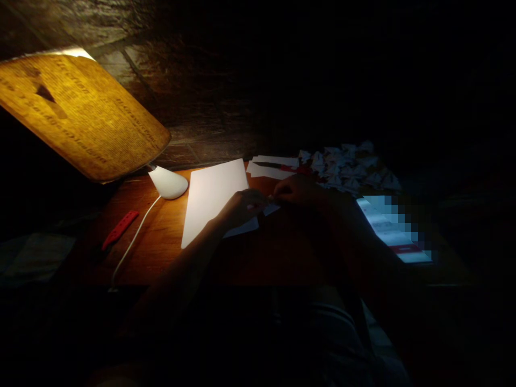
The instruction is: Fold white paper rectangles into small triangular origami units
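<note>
My left hand (pixel 245 205) and my right hand (pixel 296 191) meet over the wooden table (pixel 161 266), fingers closed in a pinch. Between them is a small piece of white paper (pixel 273 208), partly hidden by the fingers and dim. Beneath and left of my left hand lies a large white sheet (pixel 213 193). Just beyond my right hand, a tool with a dark blade and red handle (pixel 288 168), which looks like scissors, rests on white paper strips (pixel 268 172). To the right of these is a heap of small folded paper shapes (pixel 346 166).
At the left stands a lit lamp with a printed yellow shade (pixel 88 118), a white base (pixel 169 184) and a white cord (pixel 135 231). A red-handled tool (pixel 121 228) lies near the cord. A glowing screen (pixel 387 231) sits at the right. Behind is a stone wall (pixel 193 107).
</note>
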{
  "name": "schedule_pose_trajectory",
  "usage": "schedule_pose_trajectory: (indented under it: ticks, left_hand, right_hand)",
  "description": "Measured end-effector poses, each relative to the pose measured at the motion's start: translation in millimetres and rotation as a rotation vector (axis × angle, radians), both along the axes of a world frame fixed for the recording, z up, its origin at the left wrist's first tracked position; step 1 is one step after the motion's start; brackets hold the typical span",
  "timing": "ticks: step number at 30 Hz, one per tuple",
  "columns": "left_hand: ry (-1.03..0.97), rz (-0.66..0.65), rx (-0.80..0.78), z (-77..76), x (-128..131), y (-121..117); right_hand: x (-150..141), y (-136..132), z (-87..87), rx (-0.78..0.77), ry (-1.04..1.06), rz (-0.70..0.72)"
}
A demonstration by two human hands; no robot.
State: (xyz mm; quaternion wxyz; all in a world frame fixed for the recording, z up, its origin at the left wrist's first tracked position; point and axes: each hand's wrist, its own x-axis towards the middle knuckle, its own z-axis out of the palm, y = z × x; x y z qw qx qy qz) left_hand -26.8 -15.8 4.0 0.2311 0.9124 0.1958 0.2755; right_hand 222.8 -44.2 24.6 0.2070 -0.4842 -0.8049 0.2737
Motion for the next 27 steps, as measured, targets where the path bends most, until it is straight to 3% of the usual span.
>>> schedule_pose_trajectory:
  ticks: [12,27]
  left_hand:
    - [0.059,-0.011,0.065,-0.2,1,-1]
    - [0.111,-0.025,0.083,3.0,2,-2]
  right_hand:
    - [-19,-8,1.5,0.041,-0.167,-0.246]
    - [-19,-8,1.3,0.031,-0.135,-0.251]
